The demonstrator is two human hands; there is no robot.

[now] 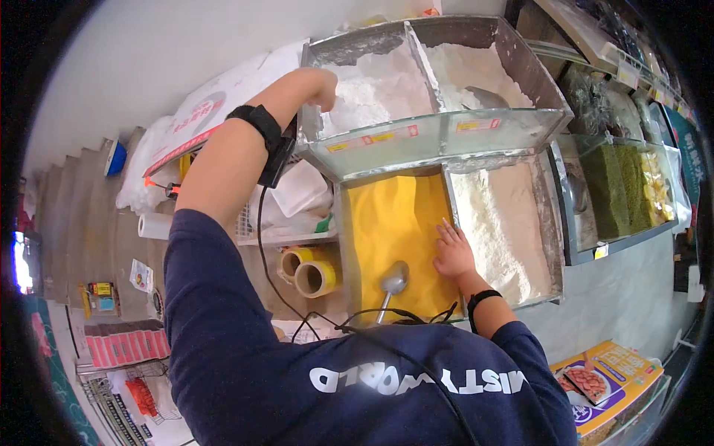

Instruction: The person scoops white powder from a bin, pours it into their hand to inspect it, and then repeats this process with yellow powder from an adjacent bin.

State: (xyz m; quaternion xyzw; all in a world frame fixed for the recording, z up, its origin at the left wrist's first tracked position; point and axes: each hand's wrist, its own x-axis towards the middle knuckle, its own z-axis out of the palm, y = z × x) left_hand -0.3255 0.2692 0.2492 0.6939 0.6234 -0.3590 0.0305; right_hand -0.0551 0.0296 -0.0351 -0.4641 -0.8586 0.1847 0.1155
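My left hand [321, 88] reaches into the upper left bin [320, 46], at its left side over white flour [379, 85]. Its fingers curl downward; whatever they hold, if anything, is hidden. My right hand [454, 254] lies with fingers stretched out at the divider between two lower bins. Left of that hand is yellow meal [394, 215], with a metal scoop [395, 278] resting in it, handle toward me. On the other side of the divider lies pale flour [513, 230]. A second scoop [487, 98] sits partly buried in the upper right bin.
Yellow tape rolls [316, 278] and white containers [301, 186] stand left of the bins. A dark cable [262, 245] hangs across there. Bins of green beans [621, 182] are at right, above a yellow box [610, 383]. A glass panel [387, 145] fronts the upper bins.
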